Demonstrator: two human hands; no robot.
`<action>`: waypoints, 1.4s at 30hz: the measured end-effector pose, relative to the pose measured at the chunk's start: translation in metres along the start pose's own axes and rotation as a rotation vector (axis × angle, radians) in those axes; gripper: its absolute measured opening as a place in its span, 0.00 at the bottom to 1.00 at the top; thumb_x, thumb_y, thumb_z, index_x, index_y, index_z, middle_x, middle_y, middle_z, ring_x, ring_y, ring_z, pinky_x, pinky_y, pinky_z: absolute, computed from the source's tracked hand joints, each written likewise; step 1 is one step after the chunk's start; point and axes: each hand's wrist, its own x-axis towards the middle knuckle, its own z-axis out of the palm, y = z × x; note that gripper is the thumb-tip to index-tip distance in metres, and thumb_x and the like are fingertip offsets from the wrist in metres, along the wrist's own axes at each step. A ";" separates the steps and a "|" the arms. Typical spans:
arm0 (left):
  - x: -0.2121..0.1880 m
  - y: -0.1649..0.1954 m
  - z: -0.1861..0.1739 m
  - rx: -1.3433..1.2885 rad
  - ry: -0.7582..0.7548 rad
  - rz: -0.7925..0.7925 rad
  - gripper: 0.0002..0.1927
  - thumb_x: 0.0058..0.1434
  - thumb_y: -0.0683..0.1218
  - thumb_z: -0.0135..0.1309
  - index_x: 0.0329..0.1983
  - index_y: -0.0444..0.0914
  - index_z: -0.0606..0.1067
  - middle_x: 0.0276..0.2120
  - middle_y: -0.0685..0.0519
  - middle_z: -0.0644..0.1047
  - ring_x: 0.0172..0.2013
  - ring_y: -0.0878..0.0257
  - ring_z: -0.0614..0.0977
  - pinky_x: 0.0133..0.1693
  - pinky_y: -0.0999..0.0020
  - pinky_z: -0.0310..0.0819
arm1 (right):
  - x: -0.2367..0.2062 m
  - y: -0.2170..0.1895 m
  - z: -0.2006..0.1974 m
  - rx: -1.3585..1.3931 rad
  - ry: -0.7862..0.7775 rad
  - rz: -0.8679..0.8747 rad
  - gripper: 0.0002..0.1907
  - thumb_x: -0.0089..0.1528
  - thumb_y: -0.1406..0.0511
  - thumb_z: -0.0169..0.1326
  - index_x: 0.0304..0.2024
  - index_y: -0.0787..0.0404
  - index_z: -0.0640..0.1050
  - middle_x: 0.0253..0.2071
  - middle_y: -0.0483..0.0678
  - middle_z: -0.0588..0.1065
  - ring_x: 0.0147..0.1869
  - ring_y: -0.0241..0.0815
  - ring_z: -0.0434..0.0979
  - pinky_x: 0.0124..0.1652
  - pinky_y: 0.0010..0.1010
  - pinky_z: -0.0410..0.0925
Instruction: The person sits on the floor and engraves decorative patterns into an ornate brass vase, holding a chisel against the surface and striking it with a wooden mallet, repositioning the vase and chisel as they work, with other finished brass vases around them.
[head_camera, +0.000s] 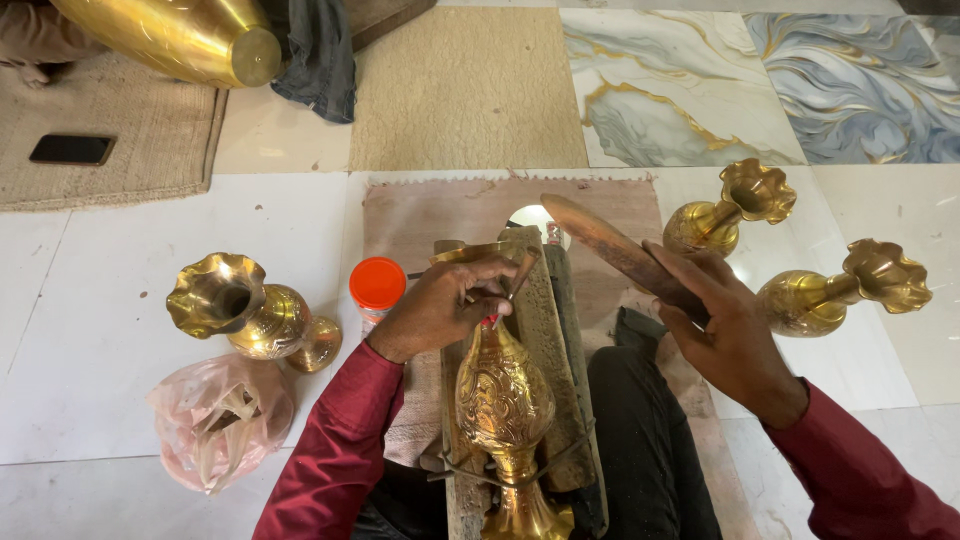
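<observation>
The left hand (440, 308) is closing its fingers around a thin tool (520, 275) and is pressing it onto the brass vase (503, 400), which is lying on a wooden block (545, 330) between the person's knees. The right hand (725, 330) is gripping a wooden stick (610, 248), raised above the block. 2 more vases (800, 270) are lying just beside the right hand.
</observation>
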 end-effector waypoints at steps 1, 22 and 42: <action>0.006 0.006 0.005 0.006 0.004 0.029 0.22 0.61 0.39 0.61 0.60 0.39 0.75 0.45 0.52 0.82 0.41 0.66 0.87 0.45 0.69 0.83 | -0.003 0.005 -0.008 -0.003 0.004 -0.007 0.35 0.59 0.73 0.58 0.69 0.55 0.69 0.54 0.53 0.73 0.53 0.45 0.79 0.43 0.34 0.75; 0.040 0.049 0.026 0.133 -0.016 0.044 0.22 0.60 0.39 0.61 0.58 0.39 0.76 0.37 0.51 0.84 0.36 0.64 0.87 0.42 0.67 0.82 | -0.008 0.048 -0.037 0.082 0.051 -0.021 0.35 0.60 0.74 0.56 0.69 0.52 0.67 0.61 0.57 0.69 0.64 0.49 0.74 0.53 0.37 0.76; 0.010 0.048 0.042 -0.017 0.054 0.037 0.24 0.59 0.37 0.59 0.60 0.35 0.73 0.52 0.48 0.78 0.41 0.64 0.87 0.44 0.69 0.86 | -0.037 0.039 -0.025 0.127 0.042 0.054 0.34 0.60 0.71 0.59 0.69 0.58 0.67 0.58 0.53 0.73 0.60 0.44 0.76 0.49 0.35 0.74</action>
